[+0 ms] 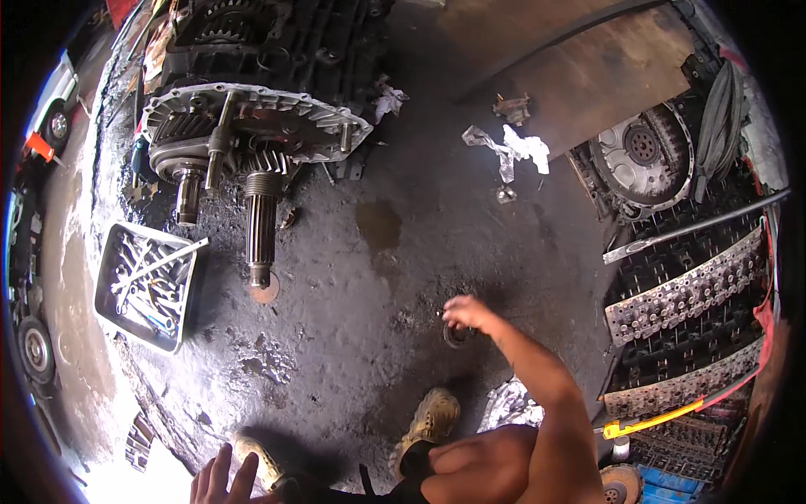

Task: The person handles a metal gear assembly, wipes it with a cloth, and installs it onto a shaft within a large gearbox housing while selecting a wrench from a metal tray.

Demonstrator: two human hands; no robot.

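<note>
My right hand (468, 313) reaches out over the floor at the middle right, its fingers curled together. A dark metal ring (454, 338) shows just below the hand; whether the fingers grip it or it lies on the floor, I cannot tell. Low on the left, my left hand (222, 480) has its fingers spread and holds nothing, close to my pale clog (259, 458). A large gearbox (252, 109) with its housing open stands at the upper left. From it a splined shaft (261, 223) points toward me, its end above a rusty round disc (267, 290).
A tray of wrenches (182, 329) sits at the left. White crumpled paper (527, 149) lies beyond my right hand. Along the right stand a flywheel housing (642, 155), a long metal bar (646, 246), cylinder heads (684, 294) and a yellow-handled tool (655, 422). The floor (336, 336) is oily.
</note>
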